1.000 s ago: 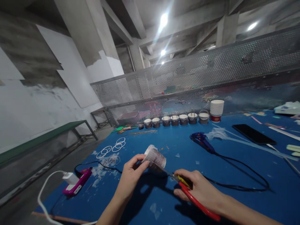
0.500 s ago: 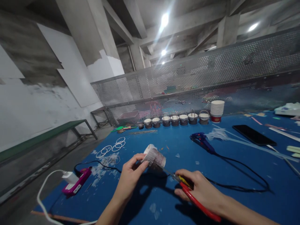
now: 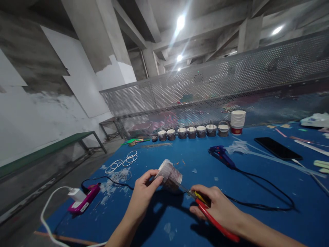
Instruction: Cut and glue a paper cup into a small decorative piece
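Observation:
My left hand (image 3: 145, 188) pinches the rim of a paper cup (image 3: 172, 175), which lies tilted on its side above the blue table, its mouth toward the upper left. A greyish, brown-patterned layer covers the cup's outside. In my right hand (image 3: 218, 206) is a pair of pliers (image 3: 214, 219) with red handles, a yellow part near the pivot and long thin metal jaws. The jaw tips reach the cup's lower side; whether they grip anything there cannot be made out.
Several wrapped cups (image 3: 191, 132) line the back, beside a paper cup stack (image 3: 238, 120). A blue glue gun (image 3: 222, 156) with a black cable and a phone (image 3: 278, 148) lie right. White rings (image 3: 130, 158) and a purple power strip (image 3: 86, 200) are left.
The pliers and my right hand have shifted slightly left. The jaw tips have moved to a place nearer the cup's base end. My left hand keeps its hold on the cup.

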### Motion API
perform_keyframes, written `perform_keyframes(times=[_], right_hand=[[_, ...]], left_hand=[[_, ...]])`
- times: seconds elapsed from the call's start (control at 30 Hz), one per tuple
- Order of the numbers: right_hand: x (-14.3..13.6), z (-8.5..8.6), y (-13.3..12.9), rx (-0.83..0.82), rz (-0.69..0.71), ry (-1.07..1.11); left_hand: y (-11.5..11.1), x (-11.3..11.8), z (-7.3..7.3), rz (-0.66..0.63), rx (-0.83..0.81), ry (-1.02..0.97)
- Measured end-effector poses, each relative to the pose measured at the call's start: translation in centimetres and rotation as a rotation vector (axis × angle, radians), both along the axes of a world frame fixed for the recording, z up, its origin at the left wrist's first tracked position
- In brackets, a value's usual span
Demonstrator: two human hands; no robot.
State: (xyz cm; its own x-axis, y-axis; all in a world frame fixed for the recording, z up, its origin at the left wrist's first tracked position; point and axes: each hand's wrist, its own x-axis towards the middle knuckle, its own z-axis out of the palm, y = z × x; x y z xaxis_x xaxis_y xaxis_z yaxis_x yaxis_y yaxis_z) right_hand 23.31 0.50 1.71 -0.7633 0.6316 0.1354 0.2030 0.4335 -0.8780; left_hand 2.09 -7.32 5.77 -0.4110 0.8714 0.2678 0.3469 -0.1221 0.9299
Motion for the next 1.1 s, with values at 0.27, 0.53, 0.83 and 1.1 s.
perform_keyframes(times=[0.27, 0.53, 0.83, 1.1], right_hand=[[-0.1, -0.3, 0.2, 0.068, -0.01, 0.001], [-0.5, -0.2, 0.3, 0.065, 0.009, 0.02], [-0.3, -0.2, 0.6, 0.058, 0.026, 0.001], [0.2, -0.3, 1.0, 0.102, 0.05, -0.025]], left_hand=[[-0.1, 0.2, 0.1, 0.011, -0.016, -0.044], [0.0, 0.3, -0.2, -0.04, -0.045, -0.042], [0.1, 0.2, -0.2, -0.035, -0.054, -0.017], [-0.1, 0.1, 0.2, -0.071, -0.084, -0.001]])
